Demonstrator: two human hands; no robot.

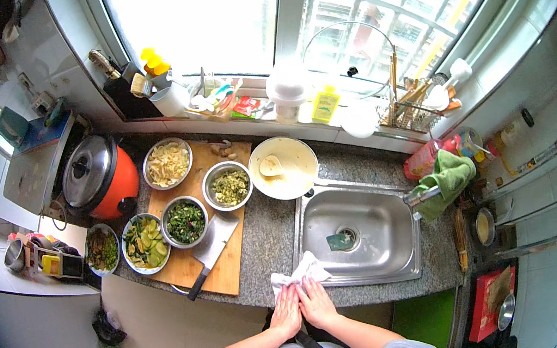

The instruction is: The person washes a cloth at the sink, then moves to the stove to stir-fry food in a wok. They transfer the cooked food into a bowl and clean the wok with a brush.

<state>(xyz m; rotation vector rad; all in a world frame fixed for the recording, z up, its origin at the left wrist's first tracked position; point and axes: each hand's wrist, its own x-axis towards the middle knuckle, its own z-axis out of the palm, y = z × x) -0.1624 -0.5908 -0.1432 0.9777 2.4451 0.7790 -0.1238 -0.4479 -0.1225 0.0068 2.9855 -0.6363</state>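
Observation:
Side by side at the counter's front edge, my left hand (286,311) and my right hand (318,302) rest on a crumpled white cloth (305,270). Their fingers lie on its near side, pointing away from me. The cloth is beside the near left corner of the stainless steel sink (359,216), partly over its rim. To the left, a cleaver (217,238) lies on the wooden cutting board (232,269), its dark handle towards me. Metal bowls of chopped greens (185,223) and of a yellow-green chopped food (229,187) stand on the board.
A white basin (288,186) with a ladle stands behind the counter's middle. Farther left are a bowl of sliced vegetables (145,243), a bowl of pale slices (167,163) and an orange rice cooker (119,180). A green towel (447,179) hangs over the faucet, right of the sink.

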